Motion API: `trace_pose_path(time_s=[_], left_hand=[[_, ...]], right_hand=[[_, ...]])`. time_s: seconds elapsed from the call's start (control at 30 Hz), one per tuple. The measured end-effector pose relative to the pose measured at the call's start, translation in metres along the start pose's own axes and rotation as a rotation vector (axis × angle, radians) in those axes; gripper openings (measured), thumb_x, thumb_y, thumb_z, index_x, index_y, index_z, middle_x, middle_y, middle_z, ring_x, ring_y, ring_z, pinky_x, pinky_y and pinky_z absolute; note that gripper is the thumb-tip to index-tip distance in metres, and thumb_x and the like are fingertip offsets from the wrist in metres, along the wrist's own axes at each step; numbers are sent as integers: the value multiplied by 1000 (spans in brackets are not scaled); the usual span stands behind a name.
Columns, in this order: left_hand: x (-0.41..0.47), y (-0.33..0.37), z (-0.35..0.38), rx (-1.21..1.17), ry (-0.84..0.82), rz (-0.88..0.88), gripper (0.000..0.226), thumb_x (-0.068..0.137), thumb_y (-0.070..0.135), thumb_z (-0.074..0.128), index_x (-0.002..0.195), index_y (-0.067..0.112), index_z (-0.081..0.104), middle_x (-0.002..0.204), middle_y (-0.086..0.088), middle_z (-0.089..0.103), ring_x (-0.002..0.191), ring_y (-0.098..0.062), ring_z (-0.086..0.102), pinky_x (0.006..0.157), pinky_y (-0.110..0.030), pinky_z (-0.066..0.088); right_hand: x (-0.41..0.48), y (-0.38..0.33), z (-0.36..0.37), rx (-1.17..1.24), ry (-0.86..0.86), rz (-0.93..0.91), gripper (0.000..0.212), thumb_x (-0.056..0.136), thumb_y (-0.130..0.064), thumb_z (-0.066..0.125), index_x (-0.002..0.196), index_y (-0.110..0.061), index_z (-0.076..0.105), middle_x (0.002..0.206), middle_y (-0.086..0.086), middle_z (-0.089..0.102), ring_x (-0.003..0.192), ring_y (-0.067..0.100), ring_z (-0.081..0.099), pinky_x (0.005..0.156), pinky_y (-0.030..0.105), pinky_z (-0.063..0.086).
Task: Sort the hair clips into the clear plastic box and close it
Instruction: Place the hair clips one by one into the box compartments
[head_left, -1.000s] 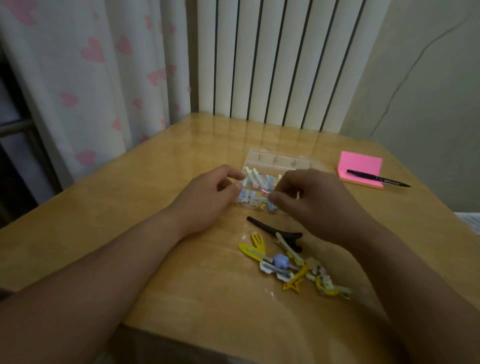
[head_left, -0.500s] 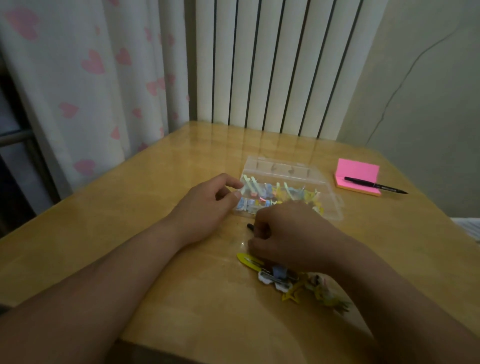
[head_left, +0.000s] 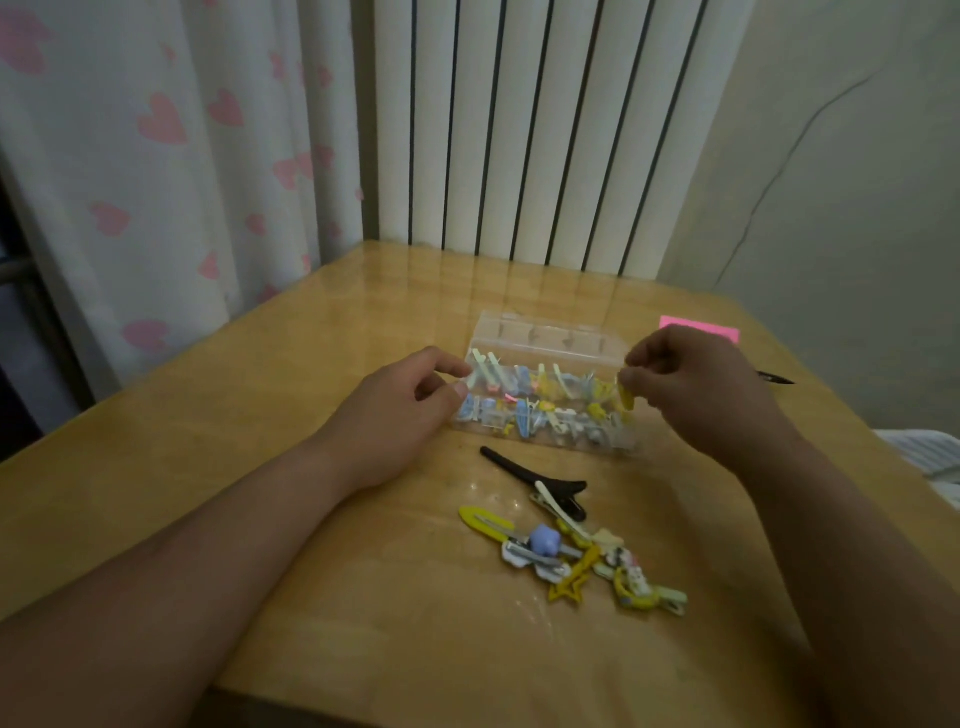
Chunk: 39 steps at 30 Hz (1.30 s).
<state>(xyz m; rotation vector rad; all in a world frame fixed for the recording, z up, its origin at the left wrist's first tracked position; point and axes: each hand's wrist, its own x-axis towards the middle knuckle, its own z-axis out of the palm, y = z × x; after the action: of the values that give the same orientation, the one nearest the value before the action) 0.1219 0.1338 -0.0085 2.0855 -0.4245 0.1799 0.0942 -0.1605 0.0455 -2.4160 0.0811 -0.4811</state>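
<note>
The clear plastic box (head_left: 550, 338) stands open in the middle of the wooden table, its compartments holding several small pastel clips. My left hand (head_left: 400, 410) grips the box's left end between thumb and fingers. My right hand (head_left: 691, 384) hovers over the box's right end and pinches a small yellow hair clip (head_left: 626, 397). In front of the box lies a long black clip (head_left: 535, 480) and a loose pile of clips (head_left: 576, 556), among them a yellow snap clip, a blue round one and a yellow star.
A pink sticky-note pad (head_left: 698, 328) sits behind my right hand, with the tip of a black pen (head_left: 776, 378) showing beside it. The wooden table (head_left: 208, 441) ends near the bottom of the view. A radiator and a heart-print curtain stand behind.
My right hand rose from the pile of clips to the box's right end, carrying a yellow clip. My left hand stayed on the box's left end.
</note>
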Motion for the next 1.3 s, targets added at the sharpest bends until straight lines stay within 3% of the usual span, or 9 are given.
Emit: trace_pose_path(time_s=[0.17, 0.33, 0.47, 0.8, 1.03, 1.17, 1.3], left_hand=[[0, -1, 1, 1, 1, 0, 18, 105, 38, 60, 121, 39, 68, 94, 7, 69, 85, -8, 61, 85, -34, 51], [0, -1, 1, 4, -2, 1, 18, 105, 38, 59, 121, 39, 68, 93, 8, 67, 82, -4, 60, 80, -31, 50], [0, -1, 0, 8, 0, -2, 18, 105, 38, 59, 120, 39, 68, 92, 9, 67, 80, -1, 59, 76, -27, 47], [-2, 3, 0, 5, -3, -12, 19, 105, 37, 59, 121, 38, 68, 95, 8, 69, 86, -2, 61, 80, -26, 49], [-1, 3, -2, 3, -7, -6, 19, 106, 36, 59, 122, 37, 69, 96, 6, 69, 87, -4, 61, 82, -26, 49], [-1, 2, -1, 4, -8, -6, 21, 105, 37, 59, 124, 36, 69, 95, 8, 67, 84, 1, 60, 78, -23, 47], [-1, 3, -1, -15, -14, -7, 21, 106, 36, 59, 124, 35, 69, 96, 4, 69, 88, -11, 64, 80, -28, 52]], right_hand=[[-2, 0, 12, -115, -42, -85, 6, 97, -22, 74, 96, -27, 70, 90, -12, 67, 83, 4, 62, 65, 22, 46], [-1, 5, 11, -248, -47, -90, 3, 97, -21, 72, 97, -25, 72, 88, -13, 67, 83, 9, 64, 75, 36, 58], [-1, 7, 10, -308, -81, -87, 2, 97, -23, 72, 97, -25, 71, 88, -12, 67, 82, 8, 63, 77, 38, 60], [0, 7, 15, -285, -83, -109, 6, 98, -30, 70, 98, -25, 73, 88, -12, 69, 82, 10, 65, 81, 45, 62], [-8, -5, 16, -162, -46, -195, 4, 101, -31, 68, 99, -29, 70, 89, -17, 66, 82, 1, 61, 68, 25, 49], [-23, -26, 22, -60, -156, -309, 4, 98, -36, 70, 96, -32, 71, 87, -16, 68, 78, -4, 60, 66, 21, 43], [-37, -44, 30, -66, -320, -382, 4, 94, -38, 74, 96, -34, 74, 87, -18, 68, 80, -6, 58, 63, 17, 39]])
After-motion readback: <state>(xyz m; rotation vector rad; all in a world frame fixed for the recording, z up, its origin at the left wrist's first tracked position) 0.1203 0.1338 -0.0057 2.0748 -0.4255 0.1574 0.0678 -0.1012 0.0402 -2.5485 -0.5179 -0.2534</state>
